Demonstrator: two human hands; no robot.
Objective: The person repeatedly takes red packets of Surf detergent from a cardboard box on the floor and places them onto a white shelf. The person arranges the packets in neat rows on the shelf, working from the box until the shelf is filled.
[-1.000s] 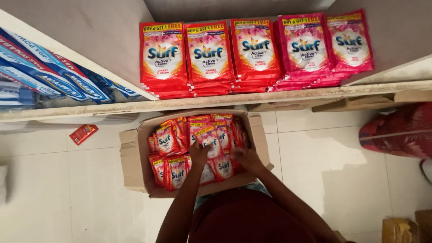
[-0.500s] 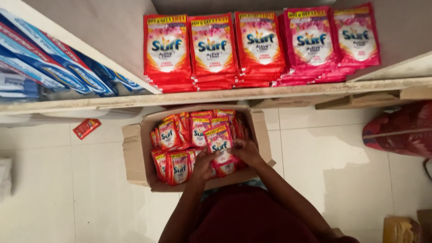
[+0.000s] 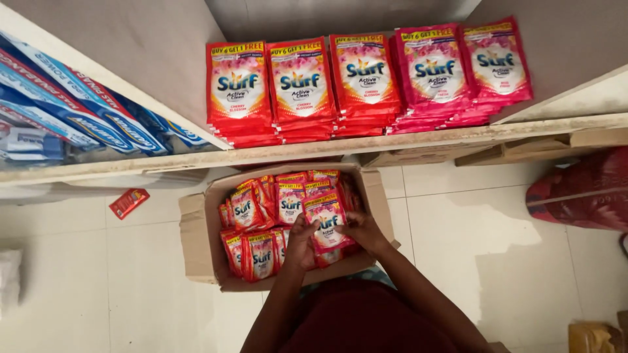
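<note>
An open cardboard box (image 3: 196,242) on the tiled floor holds several red detergent sachets (image 3: 252,212). Over the box, my left hand (image 3: 301,240) and my right hand (image 3: 364,230) grip a small stack of red sachets (image 3: 327,219) from either side, lifted just above the rest. On the shelf above the box lie three stacks of red detergent packs (image 3: 302,85) and two stacks of pink packs (image 3: 458,68), laid side by side.
Blue detergent packs (image 3: 72,108) fill the left shelf compartment. One loose red sachet (image 3: 129,202) lies on the floor left of the box. A red patterned bag (image 3: 582,189) sits at the right. A yellowish carton (image 3: 592,336) shows at the bottom right corner.
Both hands gathered sachets from the box's contents and raised a small stack between them. The camera view shifted slightly.
</note>
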